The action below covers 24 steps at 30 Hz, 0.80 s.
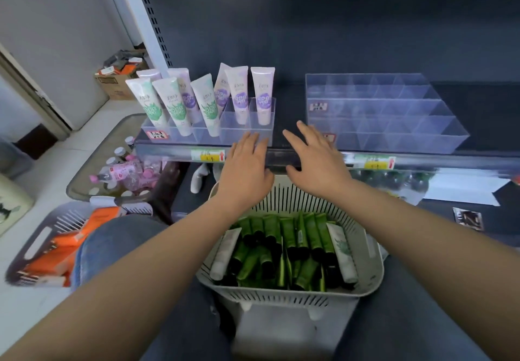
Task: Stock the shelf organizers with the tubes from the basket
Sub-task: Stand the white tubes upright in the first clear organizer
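A pale slotted basket [371,251] sits on my lap, full of several green tubes with black caps [284,251] and a few white tubes [342,251]. On the shelf, a clear organizer [242,133] at the left holds upright white tubes with green and purple labels [206,104]. A second clear gridded organizer [394,118] stands at the right with nothing in its cells. My left hand [247,166] and my right hand [316,158] reach over the shelf's front edge between the two organizers, fingers straight, holding nothing.
The shelf's front rail [422,161] carries yellow price tags. On the floor at the left lie a grey tray of pink bottles [126,172], a basket of orange packs [59,251] and a cardboard box [118,79]. A lower shelf with a small packet [468,218] runs at the right.
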Tool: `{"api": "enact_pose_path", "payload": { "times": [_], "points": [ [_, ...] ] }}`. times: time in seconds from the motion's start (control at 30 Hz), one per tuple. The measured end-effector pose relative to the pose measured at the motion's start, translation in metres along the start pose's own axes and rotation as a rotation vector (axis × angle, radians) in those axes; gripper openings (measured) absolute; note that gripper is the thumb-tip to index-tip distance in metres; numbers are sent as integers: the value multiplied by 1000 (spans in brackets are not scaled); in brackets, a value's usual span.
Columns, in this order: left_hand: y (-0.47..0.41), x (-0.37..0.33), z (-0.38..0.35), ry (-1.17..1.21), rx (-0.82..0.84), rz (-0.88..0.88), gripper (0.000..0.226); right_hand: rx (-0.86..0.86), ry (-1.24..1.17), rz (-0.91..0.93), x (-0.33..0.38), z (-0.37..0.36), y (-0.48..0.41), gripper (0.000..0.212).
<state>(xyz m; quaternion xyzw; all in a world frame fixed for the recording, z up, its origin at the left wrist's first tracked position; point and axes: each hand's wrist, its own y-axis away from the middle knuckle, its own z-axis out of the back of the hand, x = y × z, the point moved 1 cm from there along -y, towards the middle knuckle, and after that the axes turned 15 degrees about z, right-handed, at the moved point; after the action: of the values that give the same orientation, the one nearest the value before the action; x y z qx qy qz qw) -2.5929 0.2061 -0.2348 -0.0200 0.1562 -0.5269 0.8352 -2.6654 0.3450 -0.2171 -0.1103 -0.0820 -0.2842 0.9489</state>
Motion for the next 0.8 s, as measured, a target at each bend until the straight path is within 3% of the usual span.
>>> {"api": "enact_pose_path", "payload": {
  "times": [0.4,0.8],
  "points": [
    [60,37,-64,-26,188,163,60,240,-75,-218,-29,-73,70,69],
    [72,75,-110,-170,640,490,48,467,-142,-487,-61,-127,98,60]
  ]
}}
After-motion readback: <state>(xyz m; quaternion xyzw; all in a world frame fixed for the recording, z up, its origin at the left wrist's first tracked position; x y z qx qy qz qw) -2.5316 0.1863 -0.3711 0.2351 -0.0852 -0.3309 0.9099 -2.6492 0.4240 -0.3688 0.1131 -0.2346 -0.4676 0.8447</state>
